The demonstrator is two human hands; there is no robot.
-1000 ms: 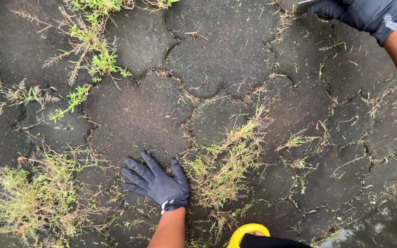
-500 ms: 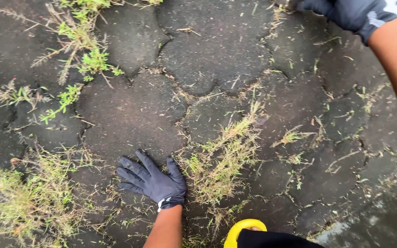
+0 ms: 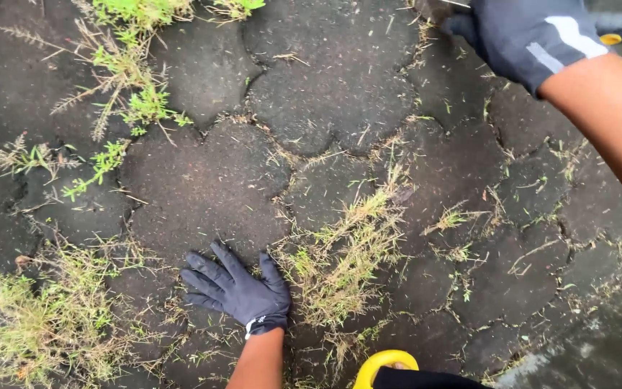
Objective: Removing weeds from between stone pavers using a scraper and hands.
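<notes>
Far left: a dry, straw-coloured grass clump (image 3: 44, 317) sprawling over the dark paving stones (image 3: 203, 180), with greener weeds (image 3: 134, 86) running up toward the top edge. Left of centre, low down: left hand (image 3: 237, 290) in a dark glove, palm flat on the paving, fingers (image 3: 206, 277) spread wide and gripping nothing. Just beside its thumb, to the right: a tuft of yellowish grass (image 3: 347, 252) rooted in the joint between stones, climbing diagonally up and right. Bottom edge, right of the forearm: a yellow curved rim (image 3: 383, 360) with something black lying against it, only partly in view. Top right: right hand (image 3: 523, 32), also dark-gloved with pale stripes, reaching in over the stones, fingers curled round something mostly out of view; a glimpse of a dark handle with a yellow spot (image 3: 613, 29) behind it. Cannot tell for sure what is gripped.
</notes>
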